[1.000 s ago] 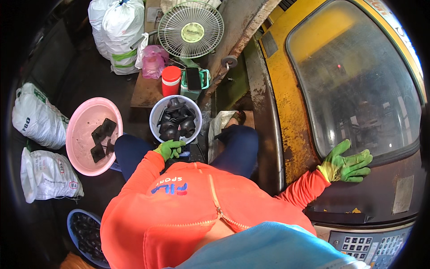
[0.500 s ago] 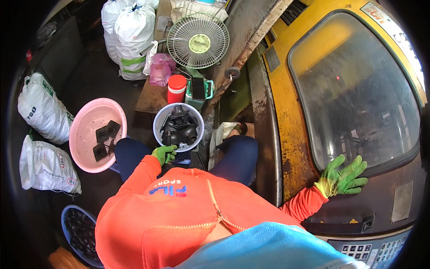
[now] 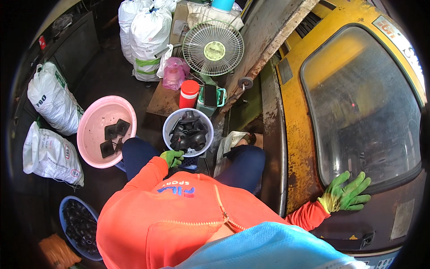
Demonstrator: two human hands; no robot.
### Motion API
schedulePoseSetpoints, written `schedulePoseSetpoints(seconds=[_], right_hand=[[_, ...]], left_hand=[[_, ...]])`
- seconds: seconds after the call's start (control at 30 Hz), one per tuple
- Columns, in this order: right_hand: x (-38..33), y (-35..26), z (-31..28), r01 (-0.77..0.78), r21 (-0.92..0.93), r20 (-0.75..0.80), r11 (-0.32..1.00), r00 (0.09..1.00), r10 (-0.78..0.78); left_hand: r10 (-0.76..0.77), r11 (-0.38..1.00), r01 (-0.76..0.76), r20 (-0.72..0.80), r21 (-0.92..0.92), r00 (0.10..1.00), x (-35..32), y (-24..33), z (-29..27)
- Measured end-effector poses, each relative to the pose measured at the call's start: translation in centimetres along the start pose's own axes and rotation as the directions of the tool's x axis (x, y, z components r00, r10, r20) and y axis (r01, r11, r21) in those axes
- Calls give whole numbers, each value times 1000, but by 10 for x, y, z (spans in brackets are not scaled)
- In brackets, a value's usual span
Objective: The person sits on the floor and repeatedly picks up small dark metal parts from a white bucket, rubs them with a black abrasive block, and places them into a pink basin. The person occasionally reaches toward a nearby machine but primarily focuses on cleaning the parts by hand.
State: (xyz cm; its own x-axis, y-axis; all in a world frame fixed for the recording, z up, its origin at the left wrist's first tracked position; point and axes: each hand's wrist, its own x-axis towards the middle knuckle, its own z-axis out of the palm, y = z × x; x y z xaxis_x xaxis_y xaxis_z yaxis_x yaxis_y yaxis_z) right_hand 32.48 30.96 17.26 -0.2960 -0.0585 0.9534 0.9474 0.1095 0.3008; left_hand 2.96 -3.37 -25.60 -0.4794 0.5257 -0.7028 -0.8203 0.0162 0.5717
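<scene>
My left hand (image 3: 172, 158), in a green glove, is at the near rim of a white round basket (image 3: 166, 131). Its fingers are curled together, and whatever they may hold is hidden. Black moulded cup-like parts (image 3: 190, 132) fill the basket. My right hand (image 3: 348, 193), gloved in green and yellow, lies with its fingers spread against the lower edge of the windowed door (image 3: 293, 152) of a yellow and brown machine. Nothing is in that hand.
At my left, a pink basin (image 3: 92, 148) holds several square black pieces (image 3: 122, 127). White sacks (image 3: 56, 154) stand beyond it. A blue tub (image 3: 67, 233) of black parts sits at lower left. Ahead are a fan (image 3: 213, 49), a red jug (image 3: 189, 95) and a phone (image 3: 209, 96).
The whole view has shifted, so most things appear a little further right. My left hand's fingers point more toward the basket rim. My right hand stays spread on the machine door.
</scene>
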Motion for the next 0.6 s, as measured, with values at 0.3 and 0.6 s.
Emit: schedulePoseSetpoints(seconds=[0.3,0.6], right_hand=[[4,-3,-4,-6,39,-22,999,1000,7],[7,-2,-1,21,33,-75,999,997,-19]], left_hand=[[0,1000,1,-34,29,999,5,-3,-6],[10,998,-6,-75,57,997,-8,4,4]])
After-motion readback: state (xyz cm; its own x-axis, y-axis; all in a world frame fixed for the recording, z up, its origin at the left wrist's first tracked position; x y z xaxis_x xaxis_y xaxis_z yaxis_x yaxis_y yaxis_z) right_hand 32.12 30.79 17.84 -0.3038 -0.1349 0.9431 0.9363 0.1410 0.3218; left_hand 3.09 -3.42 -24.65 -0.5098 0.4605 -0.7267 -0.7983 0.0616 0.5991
